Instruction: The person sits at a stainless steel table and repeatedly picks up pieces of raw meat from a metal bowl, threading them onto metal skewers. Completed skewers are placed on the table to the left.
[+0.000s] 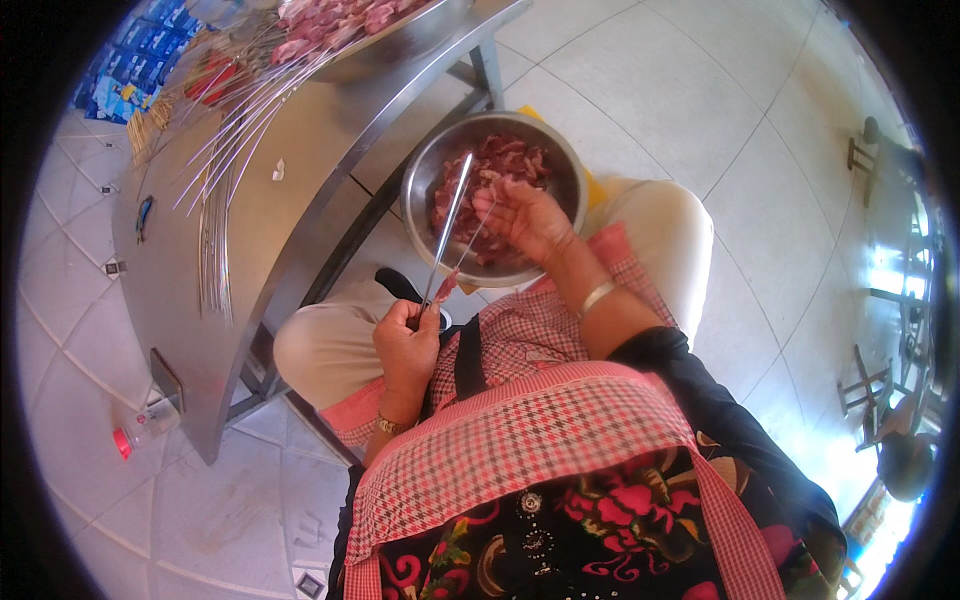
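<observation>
My left hand point(407, 341) is closed around the lower ends of metal skewers point(450, 221), which point up and away over a bowl. One thin skewer stands apart from the bright ones, with a piece of raw meat point(448, 286) threaded low on it, close to my fingers. Above the steel bowl point(416, 225), my right hand point(529, 221) is turned palm up near that skewer's tip, its fingers curled on a pinkish piece of meat point(511, 186). Cut raw meat point(517, 157) lies in the bowl, partly hidden by my right hand.
On my left is a metal table point(300, 142) bearing a bundle of loose skewers point(215, 255) and a large pan of raw meat point(337, 22). Blue packages point(142, 56) are beyond it. A red-capped clear bottle point(150, 427) lies on the tiled floor. Stools point(866, 390) stand far right.
</observation>
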### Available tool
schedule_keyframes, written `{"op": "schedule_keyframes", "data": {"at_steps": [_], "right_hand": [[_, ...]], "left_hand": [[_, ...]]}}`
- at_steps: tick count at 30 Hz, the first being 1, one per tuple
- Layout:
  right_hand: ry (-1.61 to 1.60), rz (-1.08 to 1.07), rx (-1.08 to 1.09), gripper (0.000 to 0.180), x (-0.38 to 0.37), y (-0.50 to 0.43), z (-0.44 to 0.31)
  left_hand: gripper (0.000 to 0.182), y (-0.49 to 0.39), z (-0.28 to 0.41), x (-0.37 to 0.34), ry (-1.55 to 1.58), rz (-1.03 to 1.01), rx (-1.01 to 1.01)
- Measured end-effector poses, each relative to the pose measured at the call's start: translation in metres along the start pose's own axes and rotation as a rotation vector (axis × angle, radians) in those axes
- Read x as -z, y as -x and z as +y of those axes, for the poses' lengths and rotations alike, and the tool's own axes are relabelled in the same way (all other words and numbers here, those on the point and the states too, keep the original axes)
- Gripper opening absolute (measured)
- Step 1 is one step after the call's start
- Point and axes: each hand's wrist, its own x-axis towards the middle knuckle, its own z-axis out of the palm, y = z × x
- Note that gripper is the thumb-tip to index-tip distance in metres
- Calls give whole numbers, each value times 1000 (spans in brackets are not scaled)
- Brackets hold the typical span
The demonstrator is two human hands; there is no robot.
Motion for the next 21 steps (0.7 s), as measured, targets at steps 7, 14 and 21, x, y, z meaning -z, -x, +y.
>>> {"op": "schedule_keyframes", "data": {"at_steps": [7,14,21], "right_hand": [[-1,-13,67,16,1,-3,6],[185,82,56,12,-2,2,6],[91,31,85,13,-2,2,1]], "left_hand": [[26,1,-1,-3,39,-13,-24],[28,-6,-2,-1,74,54,-110],[28,-3,-3,1,64,29,-74]]}}
